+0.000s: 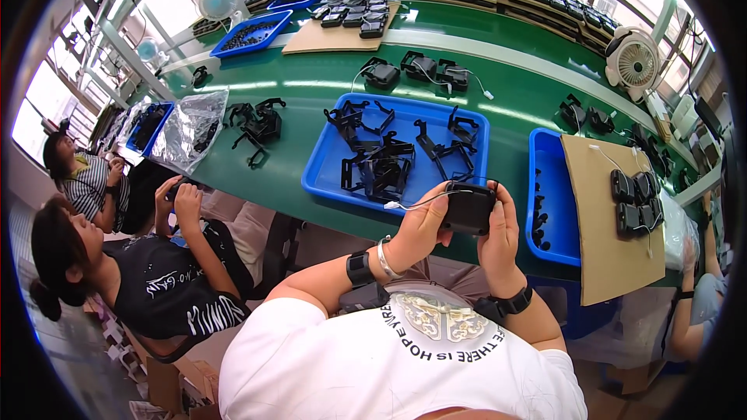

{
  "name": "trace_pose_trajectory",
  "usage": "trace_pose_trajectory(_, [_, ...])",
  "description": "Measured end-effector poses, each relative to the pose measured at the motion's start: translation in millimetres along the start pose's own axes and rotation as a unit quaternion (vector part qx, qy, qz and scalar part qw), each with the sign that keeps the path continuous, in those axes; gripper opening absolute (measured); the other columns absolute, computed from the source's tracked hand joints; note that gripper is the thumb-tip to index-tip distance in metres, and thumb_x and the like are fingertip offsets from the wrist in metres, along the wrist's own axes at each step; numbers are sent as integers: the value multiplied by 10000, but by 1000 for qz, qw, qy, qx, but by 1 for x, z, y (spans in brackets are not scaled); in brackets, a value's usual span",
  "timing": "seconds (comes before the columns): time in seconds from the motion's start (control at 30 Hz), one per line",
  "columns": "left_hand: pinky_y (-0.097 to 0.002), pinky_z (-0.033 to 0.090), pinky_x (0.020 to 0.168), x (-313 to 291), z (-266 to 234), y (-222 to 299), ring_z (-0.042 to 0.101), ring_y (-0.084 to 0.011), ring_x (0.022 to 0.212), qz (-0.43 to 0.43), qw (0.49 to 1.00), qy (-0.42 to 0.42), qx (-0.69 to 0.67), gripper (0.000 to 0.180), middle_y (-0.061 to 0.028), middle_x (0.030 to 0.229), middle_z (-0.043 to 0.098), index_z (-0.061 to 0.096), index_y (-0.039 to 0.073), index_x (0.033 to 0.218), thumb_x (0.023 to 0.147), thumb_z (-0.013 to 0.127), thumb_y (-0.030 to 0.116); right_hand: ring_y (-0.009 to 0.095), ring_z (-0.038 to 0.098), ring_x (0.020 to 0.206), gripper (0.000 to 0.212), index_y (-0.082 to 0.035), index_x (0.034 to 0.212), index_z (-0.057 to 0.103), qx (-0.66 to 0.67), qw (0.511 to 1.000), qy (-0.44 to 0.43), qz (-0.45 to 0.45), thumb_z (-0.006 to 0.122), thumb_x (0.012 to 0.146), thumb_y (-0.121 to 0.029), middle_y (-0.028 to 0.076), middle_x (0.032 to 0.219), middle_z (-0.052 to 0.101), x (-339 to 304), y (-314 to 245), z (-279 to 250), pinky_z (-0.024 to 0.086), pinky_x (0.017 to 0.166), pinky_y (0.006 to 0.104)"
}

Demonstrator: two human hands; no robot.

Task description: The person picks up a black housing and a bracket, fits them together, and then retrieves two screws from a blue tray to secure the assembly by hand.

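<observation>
Between my two hands is a black plastic box [469, 210] with rounded corners, held up over the near table edge. My left hand [422, 223] grips its left side, and my right hand [502, 232] closes on its right side. A thin cable from the box runs left past my left hand to a small white connector [394, 205]. Just beyond my hands lies a blue tray [317, 165], with several black plastic brackets [380, 167] in it.
On the green table [299, 93] stand more black boxes [420, 68] with cables. A cardboard sheet [615, 257] carrying boxes rests over a blue bin [548, 163] at right. Loose brackets [257, 126] lie left. A fan [634, 61] stands far right. A co-worker [156, 280] sits left.
</observation>
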State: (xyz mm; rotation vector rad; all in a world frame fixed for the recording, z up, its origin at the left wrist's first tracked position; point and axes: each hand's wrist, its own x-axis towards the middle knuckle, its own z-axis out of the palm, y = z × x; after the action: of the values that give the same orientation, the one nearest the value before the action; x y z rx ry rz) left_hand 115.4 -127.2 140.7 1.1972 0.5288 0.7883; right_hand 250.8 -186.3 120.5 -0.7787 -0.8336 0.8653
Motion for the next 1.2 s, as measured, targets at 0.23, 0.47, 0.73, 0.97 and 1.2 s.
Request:
trace_pose_trajectory(0.23, [-158,352,418,3,-2,2,458,-38,482,-23,999,-5,-30,411,-10,782,575,442,38,1276,989,364,322,123,496,1088,420,-5,1323,355,-2,1000,-23,21,373,987,-256,62,1260,460,-1,1,-5,425,912,250])
trace_pose_trajectory(0.47, [-155,353,414,2,-4,4,456,-35,476,-20,999,-10,-23,389,-16,873,578,518,20,1184,989,366,319,100,538,985,430,-23,1307,386,-73,997,-3,24,388,982,-304,45,1165,513,-3,11,-10,479,736,207])
trace_pose_trajectory(0.73, [-156,363,432,-8,-3,6,469,-38,495,15,1000,-13,-6,386,-4,934,560,515,17,1176,985,373,321,90,528,948,398,-24,1291,405,35,997,4,69,377,987,-280,49,1110,527,-3,0,2,452,784,197])
trace_pose_trajectory(0.97, [-153,372,444,-15,-12,-2,492,-47,520,-14,999,-48,-17,452,-9,821,571,389,66,1328,977,385,350,86,532,937,398,-27,1284,418,52,996,7,76,396,982,-287,43,1094,536,-7,-1,5,453,777,195])
trace_pose_trajectory(1.2, [-157,388,462,-19,-17,8,506,-50,537,-99,989,-31,-109,429,-8,796,563,396,57,1316,985,375,328,89,551,924,412,-20,1290,419,15,996,2,88,381,985,-295,47,1101,554,-8,0,5,459,755,202])
